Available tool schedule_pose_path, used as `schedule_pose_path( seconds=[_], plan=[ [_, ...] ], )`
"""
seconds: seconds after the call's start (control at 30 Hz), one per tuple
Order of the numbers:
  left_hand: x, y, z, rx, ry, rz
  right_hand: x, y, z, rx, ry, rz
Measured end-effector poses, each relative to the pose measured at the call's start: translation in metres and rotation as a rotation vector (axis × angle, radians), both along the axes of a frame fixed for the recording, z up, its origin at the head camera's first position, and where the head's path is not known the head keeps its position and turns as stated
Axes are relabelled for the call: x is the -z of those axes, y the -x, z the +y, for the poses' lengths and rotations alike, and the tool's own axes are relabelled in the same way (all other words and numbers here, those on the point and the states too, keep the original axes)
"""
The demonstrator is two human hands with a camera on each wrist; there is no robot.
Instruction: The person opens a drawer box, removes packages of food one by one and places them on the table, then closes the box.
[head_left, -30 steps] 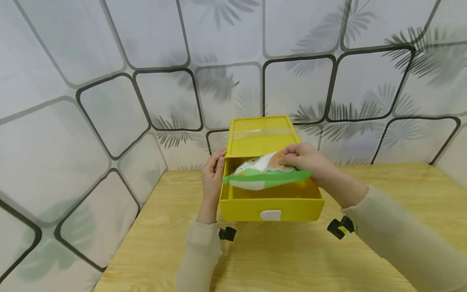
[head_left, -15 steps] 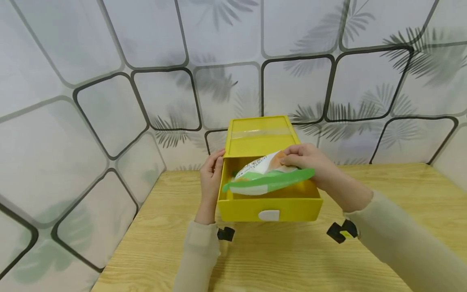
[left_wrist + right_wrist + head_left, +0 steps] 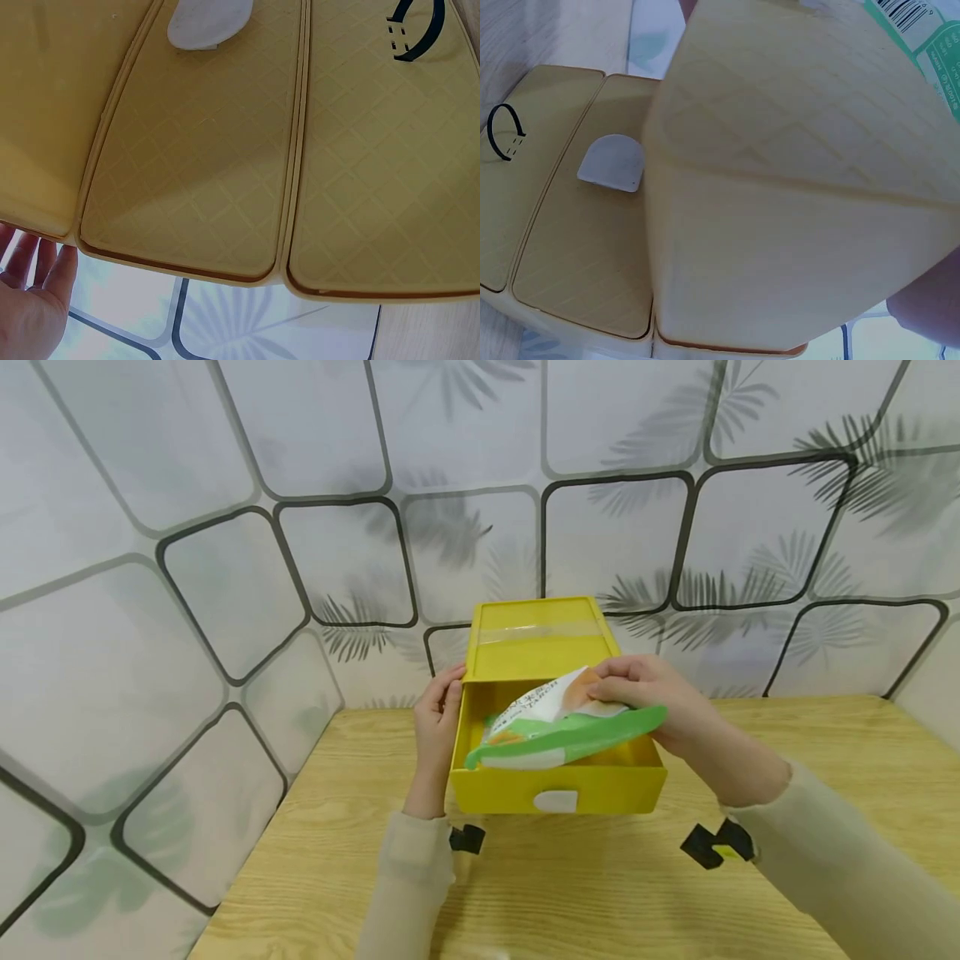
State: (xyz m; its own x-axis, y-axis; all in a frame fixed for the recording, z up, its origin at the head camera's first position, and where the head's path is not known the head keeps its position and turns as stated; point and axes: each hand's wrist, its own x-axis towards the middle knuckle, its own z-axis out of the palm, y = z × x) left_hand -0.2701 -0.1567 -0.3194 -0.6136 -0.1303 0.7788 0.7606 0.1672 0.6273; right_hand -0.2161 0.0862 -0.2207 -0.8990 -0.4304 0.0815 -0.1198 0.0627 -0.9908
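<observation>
A yellow drawer unit (image 3: 543, 652) stands on the table with its top drawer (image 3: 615, 791) pulled out. A white and green plastic packet (image 3: 558, 731) lies tilted across that drawer, its right side higher. Thumb and fingers of my right hand (image 3: 652, 693) pinch the packet's upper right part. The packet's barcode side (image 3: 922, 37) appears at the top right of the right wrist view. My left hand (image 3: 437, 718) rests against the unit's left side by the drawer opening; its fingertips touch the side edge in the left wrist view. The packet hides part of the drawer's inside.
Lower drawer fronts show in both wrist views, one with a white tab handle (image 3: 210, 22) and another with a dark loop handle (image 3: 427, 37). A wood-grain table (image 3: 570, 893) lies beneath. Patterned cloth walls (image 3: 472, 435) rise behind and to the left.
My right hand has moved slightly right and toward me with the packet. The packet's left end has dropped toward the drawer front and its right end has risen. The left hand keeps its place.
</observation>
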Motion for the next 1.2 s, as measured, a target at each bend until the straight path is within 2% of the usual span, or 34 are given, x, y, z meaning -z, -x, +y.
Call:
schedule_pose_path(
  seconds=[0.13,0.33,0.47,0.63,0.97,1.2],
  plan=[
    [0.007,0.008,-0.002,0.008,0.003,0.016,-0.001,-0.002,0.002,-0.018,0.079,-0.014],
    [0.005,0.006,-0.002,0.033,-0.011,-0.002,-0.004,-0.005,0.007,-0.099,0.217,-0.016],
    [-0.002,-0.002,0.000,0.027,-0.015,-0.024,-0.004,-0.007,0.012,-0.182,0.279,0.005],
    [-0.014,-0.014,0.005,0.008,-0.007,-0.034,-0.006,-0.010,0.017,-0.232,0.307,0.021],
    [-0.016,-0.019,0.007,0.001,-0.011,-0.048,-0.011,-0.015,0.024,-0.231,0.325,0.030],
    [-0.019,-0.021,0.008,0.008,-0.012,-0.046,-0.014,-0.014,0.035,-0.164,0.360,0.010]
  ],
)
